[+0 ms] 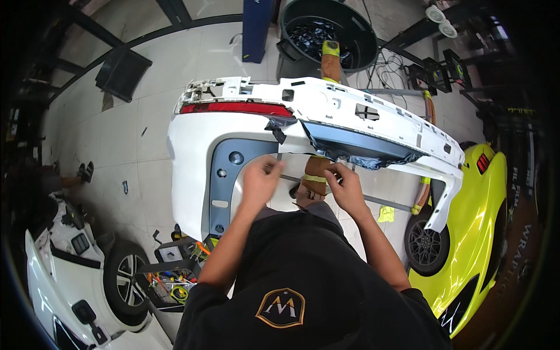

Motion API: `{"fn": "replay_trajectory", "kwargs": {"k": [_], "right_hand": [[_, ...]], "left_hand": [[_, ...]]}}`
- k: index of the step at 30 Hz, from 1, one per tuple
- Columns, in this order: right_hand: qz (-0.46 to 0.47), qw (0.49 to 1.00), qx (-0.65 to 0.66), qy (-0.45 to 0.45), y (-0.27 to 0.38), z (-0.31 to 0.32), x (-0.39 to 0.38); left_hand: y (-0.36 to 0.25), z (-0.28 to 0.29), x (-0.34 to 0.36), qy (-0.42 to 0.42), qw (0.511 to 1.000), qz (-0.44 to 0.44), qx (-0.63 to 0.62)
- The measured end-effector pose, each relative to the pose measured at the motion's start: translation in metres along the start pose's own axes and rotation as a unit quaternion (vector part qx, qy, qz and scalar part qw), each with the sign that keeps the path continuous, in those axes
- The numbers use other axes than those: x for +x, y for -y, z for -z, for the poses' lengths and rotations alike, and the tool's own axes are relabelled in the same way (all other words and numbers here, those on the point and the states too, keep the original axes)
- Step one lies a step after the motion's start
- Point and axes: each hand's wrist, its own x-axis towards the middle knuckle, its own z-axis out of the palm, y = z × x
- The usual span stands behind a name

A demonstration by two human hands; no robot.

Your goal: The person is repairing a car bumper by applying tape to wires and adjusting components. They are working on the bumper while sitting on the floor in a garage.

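A white car bumper lies across a stand in front of me, with a red reflector strip along its upper left. Blue-grey film covers its middle recess, its lower edge loose and crumpled. A dark crumpled flap of film hangs beside the reflector's end. My left hand is closed, fingertips bent together close to the grey inner panel; it is slightly blurred. My right hand is closed in a pinch just below the loose film. Whatever is between the fingers of either hand is too small to tell.
Padded stand arms hold the bumper. Behind it stands a large black bin with film scraps. A tool cart and a white car are at left, a yellow-green car at right. Cables lie at the back right.
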Motion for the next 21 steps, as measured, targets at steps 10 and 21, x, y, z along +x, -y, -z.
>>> {"fn": "replay_trajectory", "kwargs": {"k": [10, 21], "right_hand": [[0.246, 0.928, -0.243, -0.136, 0.048, 0.020, 0.087], [0.225, 0.946, -0.231, 0.011, 0.012, 0.001, 0.154]], "left_hand": [[-0.050, 0.042, 0.115, 0.025, 0.896, -0.325, 0.302], [-0.056, 0.000, 0.182, 0.088, 0.946, -0.254, 0.181]]}}
